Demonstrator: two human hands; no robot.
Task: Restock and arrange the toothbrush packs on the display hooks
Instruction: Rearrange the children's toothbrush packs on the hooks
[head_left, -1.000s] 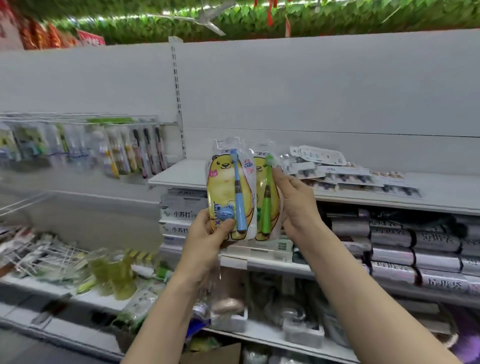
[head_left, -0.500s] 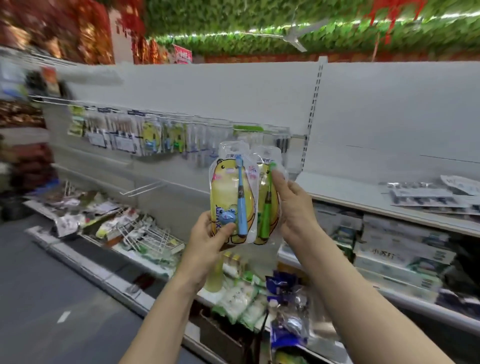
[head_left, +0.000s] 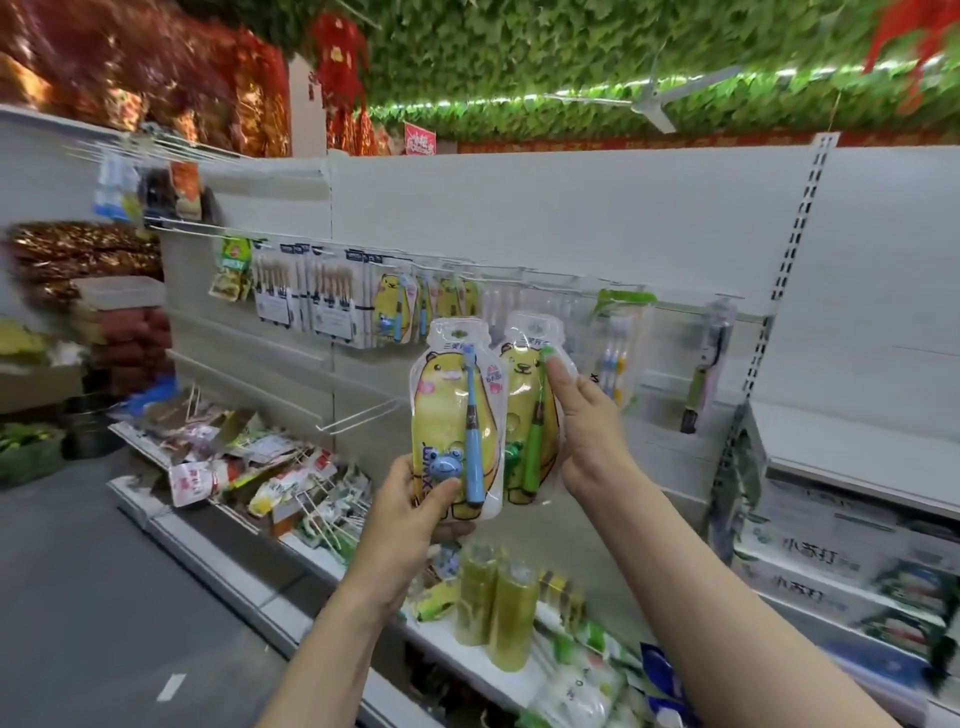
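Left hand (head_left: 415, 499) and right hand (head_left: 584, 421) each pinched a toothbrush pack (head_left: 457, 415), raised toward the display hooks (head_left: 519, 275) for hanging.

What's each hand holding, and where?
Left hand pinches the blue-toothbrush bear pack at its bottom; right hand holds the green-toothbrush bear pack along its right edge.

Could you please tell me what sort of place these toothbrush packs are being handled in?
Most likely a shop aisle. Toothbrush packs hang on display hooks along a white shelving back panel, packaged goods lie on the lower shelf, and boxed stock sits at the right.
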